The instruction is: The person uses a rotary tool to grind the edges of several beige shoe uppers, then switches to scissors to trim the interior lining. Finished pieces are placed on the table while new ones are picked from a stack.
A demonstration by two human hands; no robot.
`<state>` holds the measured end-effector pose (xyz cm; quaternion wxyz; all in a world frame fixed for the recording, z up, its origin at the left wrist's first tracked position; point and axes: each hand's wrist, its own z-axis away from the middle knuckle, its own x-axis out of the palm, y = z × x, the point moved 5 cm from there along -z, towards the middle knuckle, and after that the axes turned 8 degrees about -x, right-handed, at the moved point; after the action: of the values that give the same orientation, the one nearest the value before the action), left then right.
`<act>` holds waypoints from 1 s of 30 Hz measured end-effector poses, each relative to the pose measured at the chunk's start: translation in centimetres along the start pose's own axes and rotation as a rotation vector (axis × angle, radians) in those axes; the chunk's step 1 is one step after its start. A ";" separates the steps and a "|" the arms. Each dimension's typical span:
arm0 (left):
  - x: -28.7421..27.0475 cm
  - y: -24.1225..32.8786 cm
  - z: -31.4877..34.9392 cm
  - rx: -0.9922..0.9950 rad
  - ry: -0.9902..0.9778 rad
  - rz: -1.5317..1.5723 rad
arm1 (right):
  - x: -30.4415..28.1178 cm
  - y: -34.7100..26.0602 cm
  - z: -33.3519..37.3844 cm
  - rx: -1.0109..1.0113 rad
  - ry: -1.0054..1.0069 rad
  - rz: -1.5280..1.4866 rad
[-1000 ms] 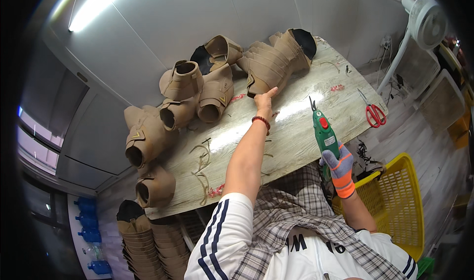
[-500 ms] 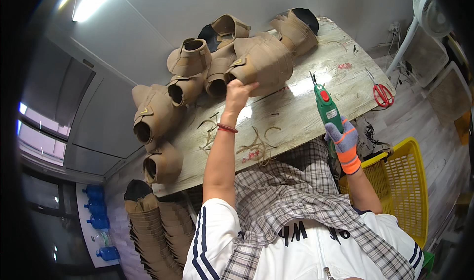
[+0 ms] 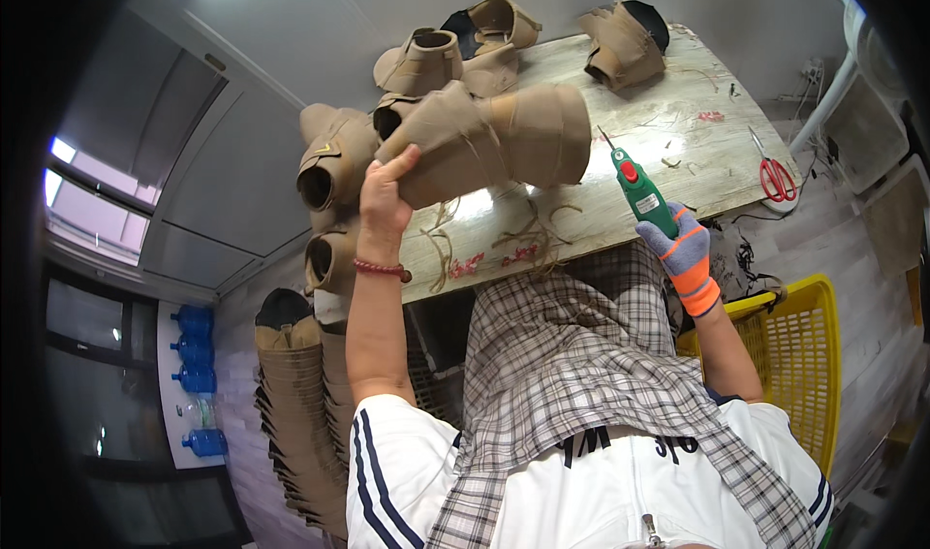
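My left hand [image 3: 383,200], bare with a red bead bracelet, grips a tan boot upper [image 3: 489,142] by its lower edge and holds it lifted above the worktable [image 3: 581,210]. My right hand [image 3: 681,249], in a grey and orange glove, holds a green pen-shaped power tool [image 3: 641,186] with a red button, its thin tip pointing up toward the boot upper. The tool's tip is close to the upper but apart from it.
Several more tan boot uppers [image 3: 426,60] lie on the table's far side and left end. Red scissors [image 3: 775,176] lie at the right end. Loose threads litter the tabletop. A yellow plastic basket [image 3: 804,365] stands at my right, stacked tan uppers [image 3: 295,423] at my left.
My left hand reached across the table, took hold of a boot upper and pulled it back toward me, lifting it. My right hand kept the green tool nearly still.
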<state>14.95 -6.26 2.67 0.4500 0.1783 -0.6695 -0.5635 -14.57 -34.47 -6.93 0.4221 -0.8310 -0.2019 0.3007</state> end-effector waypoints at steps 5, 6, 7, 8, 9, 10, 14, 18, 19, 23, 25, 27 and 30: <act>-6.5 2.3 2.9 0.040 0.089 0.353 | 1.6 -1.3 0.2 -0.091 -0.079 0.096; -6.9 2.4 3.3 0.059 0.142 0.340 | 2.0 -1.3 0.3 -0.120 -0.083 0.110; -7.2 2.6 3.9 0.053 0.136 0.382 | 2.3 -1.5 0.2 -0.175 -0.074 0.095; -7.5 3.0 4.6 0.047 0.129 0.425 | 2.7 -1.8 0.1 -0.219 -0.087 0.093; -7.8 3.2 5.4 0.038 0.121 0.467 | 3.0 -2.1 0.1 -0.261 -0.099 0.092; -8.7 3.3 6.2 0.054 0.179 0.496 | 3.2 -2.4 0.0 -0.302 -0.111 0.091; -11.0 4.8 10.5 0.195 0.337 0.559 | 4.4 -3.3 -0.1 -0.361 -0.175 0.116; -11.6 5.9 12.9 0.176 0.065 0.637 | 5.3 -3.2 0.3 -0.369 -0.243 0.102; -11.7 5.8 13.1 0.149 0.024 0.679 | 5.6 -3.3 0.3 -0.367 -0.259 0.090; -11.0 5.2 13.1 0.115 -0.126 0.754 | 5.2 -5.1 -0.1 -0.362 -0.249 0.016; -10.3 5.2 13.1 0.114 -0.108 0.765 | 4.4 -6.7 -0.4 -0.364 -0.220 -0.033; -9.6 5.3 13.0 0.126 -0.136 0.761 | 3.4 -8.3 -1.0 -0.427 -0.186 0.036; -7.4 5.5 13.3 0.088 -0.060 0.756 | 2.0 -11.2 -1.7 -0.537 -0.121 0.106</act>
<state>9.67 8.83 5.30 0.5981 -0.0787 -0.7246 -0.3333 -12.89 -28.03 2.40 0.1576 -0.9031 -0.2555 0.3071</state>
